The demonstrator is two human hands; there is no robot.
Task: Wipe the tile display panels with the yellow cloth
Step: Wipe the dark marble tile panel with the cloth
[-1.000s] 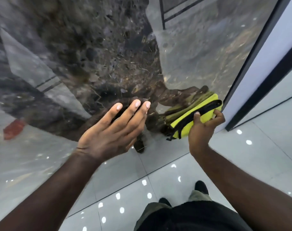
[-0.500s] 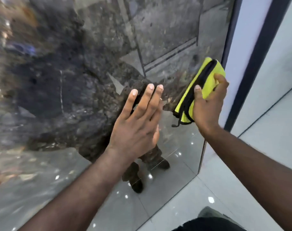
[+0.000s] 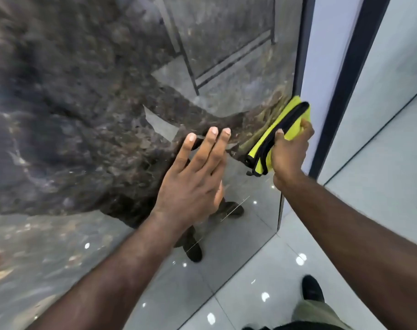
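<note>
My left hand point(image 3: 191, 186) is flat on the dark, shiny tile panel point(image 3: 83, 115). The fingers are straight and spread a little, and it holds nothing. The fingertips touch the panel near the middle.

My right hand point(image 3: 289, 153) holds the yellow cloth point(image 3: 293, 122). The cloth is folded up and has a black edge. My thumb lies on the front of it and my other fingers curl round the top corner. I press the cloth on the panel, right at the panel's right edge. The cloth is tilted, with its top end to the right.

Just past that edge there is a white strip point(image 3: 321, 55) and then a dark bar point(image 3: 340, 91).

The panel shines like a mirror, and I can see my legs and shoes in it. Below is the pale, glossy floor point(image 3: 381, 186) with little spots of light. One of my dark shoes point(image 3: 312, 289) stands on it.
</note>
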